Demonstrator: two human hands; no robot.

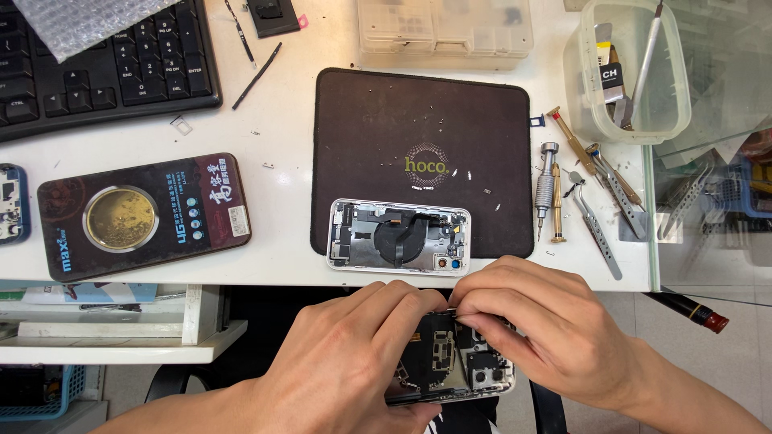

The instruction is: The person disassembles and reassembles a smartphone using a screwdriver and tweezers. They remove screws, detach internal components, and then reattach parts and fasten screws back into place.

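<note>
Holding an opened phone body (450,366) below the near edge of the white table (281,153), I have my left hand (354,362) wrapped around its left side from beneath, fingers curled over the top edge. My right hand (547,321) comes over from the right, its fingertips pinched together at the upper edge of the phone, right beside my left fingertips; whether they grip some small part there, I cannot tell. The phone's dark inner boards and camera modules face up between my hands.

Just above my hands, a second phone housing (398,235) lies open on the table, half on the dark rounded-corner mat (418,128) with a pale round logo at its centre. To the left lies a flat dark-red rectangular package (143,215) with a round gold-coloured window and a small white label at its right end. A black keyboard (104,68) sits at the upper left, partly under bubble wrap (80,20). A clear plastic parts box (445,28) stands behind the mat, and a clear tub (635,72) with tools stands at the upper right. Screwdrivers (548,189) and tweezers (595,229) lie right of the mat.
</note>
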